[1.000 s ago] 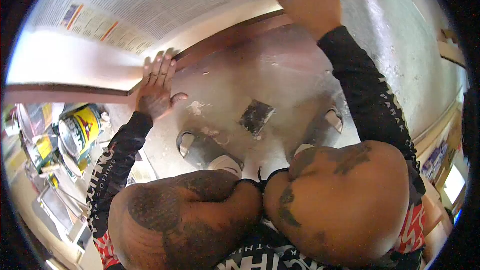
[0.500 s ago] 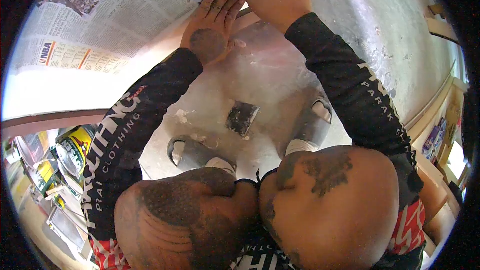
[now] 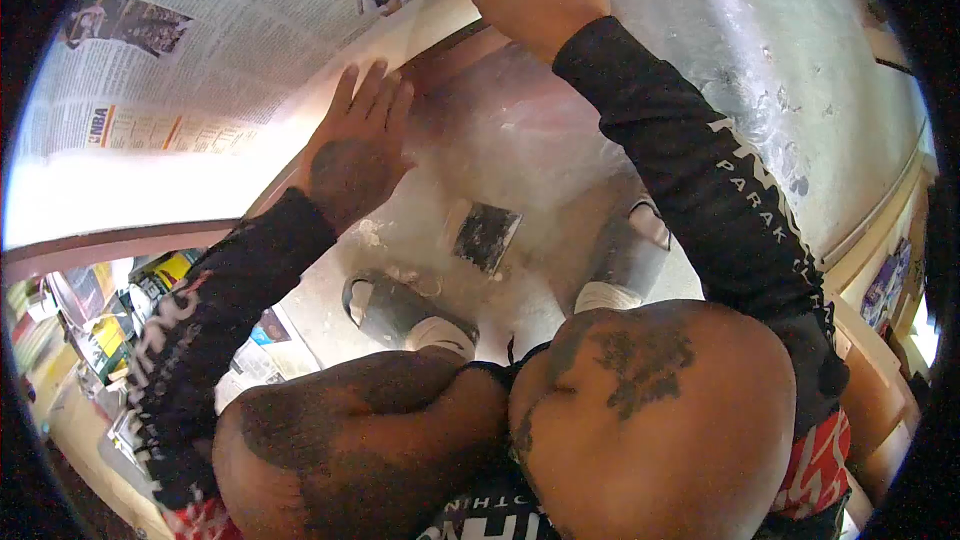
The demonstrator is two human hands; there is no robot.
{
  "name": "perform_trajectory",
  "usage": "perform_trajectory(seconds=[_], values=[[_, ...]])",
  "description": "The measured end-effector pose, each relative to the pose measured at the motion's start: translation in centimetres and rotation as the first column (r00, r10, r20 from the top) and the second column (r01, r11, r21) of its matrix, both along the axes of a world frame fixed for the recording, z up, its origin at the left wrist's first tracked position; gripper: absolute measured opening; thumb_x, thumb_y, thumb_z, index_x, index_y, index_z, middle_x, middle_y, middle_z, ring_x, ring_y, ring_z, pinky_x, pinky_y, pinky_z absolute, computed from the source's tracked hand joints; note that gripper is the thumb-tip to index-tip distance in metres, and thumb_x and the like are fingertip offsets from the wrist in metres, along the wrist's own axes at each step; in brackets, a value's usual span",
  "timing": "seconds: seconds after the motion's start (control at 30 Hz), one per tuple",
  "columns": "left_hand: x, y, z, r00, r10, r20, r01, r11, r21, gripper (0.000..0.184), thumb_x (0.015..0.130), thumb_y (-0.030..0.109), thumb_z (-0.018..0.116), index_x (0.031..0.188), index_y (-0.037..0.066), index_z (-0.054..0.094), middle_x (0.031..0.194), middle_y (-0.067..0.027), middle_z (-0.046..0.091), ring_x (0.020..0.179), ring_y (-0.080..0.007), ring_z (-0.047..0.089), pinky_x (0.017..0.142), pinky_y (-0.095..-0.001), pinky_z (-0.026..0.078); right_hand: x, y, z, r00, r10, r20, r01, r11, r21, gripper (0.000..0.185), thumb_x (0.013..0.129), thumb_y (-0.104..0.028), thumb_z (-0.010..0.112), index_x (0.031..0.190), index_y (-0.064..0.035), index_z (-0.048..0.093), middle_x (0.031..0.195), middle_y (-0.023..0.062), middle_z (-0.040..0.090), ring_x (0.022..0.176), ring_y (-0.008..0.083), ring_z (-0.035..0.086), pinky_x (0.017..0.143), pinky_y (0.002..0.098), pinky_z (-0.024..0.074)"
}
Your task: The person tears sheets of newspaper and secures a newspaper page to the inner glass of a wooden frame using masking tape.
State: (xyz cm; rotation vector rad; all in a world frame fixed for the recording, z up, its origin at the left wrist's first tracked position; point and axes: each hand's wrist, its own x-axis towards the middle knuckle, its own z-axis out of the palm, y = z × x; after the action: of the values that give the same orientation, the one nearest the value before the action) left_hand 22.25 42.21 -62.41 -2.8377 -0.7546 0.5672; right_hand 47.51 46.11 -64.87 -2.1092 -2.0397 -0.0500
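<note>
Newspaper [image 3: 230, 50] with printed photos covers a white surface [image 3: 130, 185] at the upper left. A reddish-brown edge strip [image 3: 130, 238] borders that surface. My left hand [image 3: 358, 155] lies flat along the slanting edge, fingers stretched out, with nothing gripped in it. Farther up, my right hand [image 3: 545, 0] is closed near the far end of the edge, at the top of the view. A blurred tan patch and a dark red bit show beside its fingers; whatever it holds is hidden.
On the floor between my sandalled feet [image 3: 405, 315] lies a dark square piece [image 3: 487, 237]. Cans with yellow and black labels [image 3: 110, 340] stand at the lower left. Wooden boards [image 3: 875, 360] and a purple packet [image 3: 888, 285] are at the right.
My left hand has moved down and left along the edge, away from my right hand. My right hand has shifted slightly left and stays closed.
</note>
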Motion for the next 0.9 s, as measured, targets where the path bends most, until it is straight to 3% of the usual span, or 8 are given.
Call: perform_trajectory(seconds=[0.07, 0.13, 0.23, 0.37, 0.57, 0.7, 0.8, 0.9], values=[[-1.5, -0.8, 0.9, 0.997, -0.076, 0.027, 0.078, 0.991, -0.107, 0.073, 0.086, 0.044, 0.067, 0.141, 0.000, 0.047, 0.141, -0.0248, 0.051, 0.137, -0.0366, 0.043, 0.116, -0.0500, 0.030, 0.1, 0.0, -0.3, 0.997, 0.014, 0.081, -0.023, 0.995, 0.101, 0.029, 0.087, -0.031, 0.062, 0.074, -0.0083, 0.073, 0.075, 0.0148, 0.072, 0.070, 0.0332, 0.072, 0.063, 0.0482, 0.0562], [-2.5, -2.1, 1.5, 0.975, -0.065, -0.213, -0.056, 0.855, -0.516, 0.067, 0.085, 0.036, 0.070, 0.138, 0.001, 0.050, 0.127, -0.0207, 0.060, 0.124, -0.0366, 0.054, 0.108, -0.0484, 0.040, 0.2, 0.0, 0.7, 0.996, 0.069, 0.048, -0.068, 0.997, -0.029, 0.028, 0.086, -0.030, 0.061, 0.072, -0.0085, 0.072, 0.073, 0.0140, 0.071, 0.070, 0.0338, 0.072, 0.064, 0.0482, 0.0563], [-2.1, -5.4, -1.6, 0.992, -0.096, -0.078, 0.039, 0.839, -0.542, 0.038, 0.090, 0.028, 0.060, 0.117, 0.002, 0.061, 0.101, -0.0113, 0.067, 0.102, -0.0295, 0.062, 0.093, -0.0429, 0.046, 0.1, -0.5, 0.9, 0.998, 0.051, 0.030, -0.053, 0.997, 0.048, 0.029, 0.087, -0.029, 0.061, 0.074, -0.0068, 0.073, 0.073, 0.0146, 0.071, 0.071, 0.0339, 0.072, 0.064, 0.0474, 0.0566], [-0.8, -11.5, -8.2, 0.926, -0.143, 0.349, 0.282, 0.878, -0.387, 0.044, 0.092, 0.021, 0.054, 0.134, 0.007, 0.054, 0.128, -0.0160, 0.060, 0.121, -0.0292, 0.056, 0.100, -0.0451, 0.043, 0.3, 0.0, 1.5, 0.999, 0.037, -0.031, -0.038, 0.998, -0.041, 0.031, 0.086, -0.031, 0.062, 0.075, -0.0053, 0.074, 0.075, 0.0158, 0.071, 0.072, 0.0340, 0.072, 0.066, 0.0468, 0.0565], [0.2, -15.1, -10.2, 0.972, 0.196, 0.126, -0.156, 0.948, -0.277, 0.051, 0.095, 0.019, 0.052, 0.144, 0.010, 0.045, 0.139, -0.0180, 0.052, 0.129, -0.0354, 0.050, 0.109, -0.0550, 0.037, -0.3, 0.1, 3.0, 0.998, 0.067, 0.007, -0.065, 0.980, -0.190, 0.034, 0.085, -0.038, 0.065, 0.084, -0.0054, 0.077, 0.090, 0.0168, 0.074, 0.085, 0.0318, 0.073, 0.074, 0.0457, 0.0563], [-0.1, -13.8, -11.1, 0.978, 0.148, 0.145, -0.102, 0.953, -0.284, 0.058, 0.091, 0.025, 0.060, 0.145, 0.009, 0.044, 0.140, -0.0181, 0.051, 0.127, -0.0372, 0.051, 0.107, -0.0539, 0.039, -0.6, 0.6, 2.8, 0.999, -0.049, -0.001, 0.046, 0.950, -0.308, 0.048, 0.089, -0.051, 0.059, 0.091, -0.0063, 0.076, 0.093, 0.0190, 0.074, 0.089, 0.0369, 0.072, 0.079, 0.0484, 0.0552], [0.0, -11.3, -9.5, 0.964, 0.260, 0.049, -0.201, 0.841, -0.503, 0.054, 0.084, 0.027, 0.070, 0.133, 0.007, 0.056, 0.130, -0.0171, 0.059, 0.122, -0.0356, 0.055, 0.104, -0.0507, 0.043, -0.1, 0.8, 3.0, 0.995, -0.094, -0.024, 0.081, 0.943, -0.324, 0.047, 0.086, -0.049, 0.059, 0.093, -0.0062, 0.076, 0.097, 0.0199, 0.073, 0.092, 0.0379, 0.071, 0.082, 0.0489, 0.0544], [0.5, -6.9, -5.4, 0.760, 0.646, -0.071, -0.301, 0.252, -0.920, 0.029, 0.086, 0.023, 0.071, 0.109, 0.008, 0.068, 0.106, -0.0150, 0.068, 0.100, -0.0252, 0.065, 0.087, -0.0366, 0.050, 0.6, 0.8, 3.0, 0.992, -0.114, -0.050, 0.089, 0.931, -0.354, 0.047, 0.083, -0.048, 0.058, 0.094, -0.0058, 0.076, 0.099, 0.0205, 0.073, 0.092, 0.0400, 0.070, 0.083, 0.0502, 0.0534]])
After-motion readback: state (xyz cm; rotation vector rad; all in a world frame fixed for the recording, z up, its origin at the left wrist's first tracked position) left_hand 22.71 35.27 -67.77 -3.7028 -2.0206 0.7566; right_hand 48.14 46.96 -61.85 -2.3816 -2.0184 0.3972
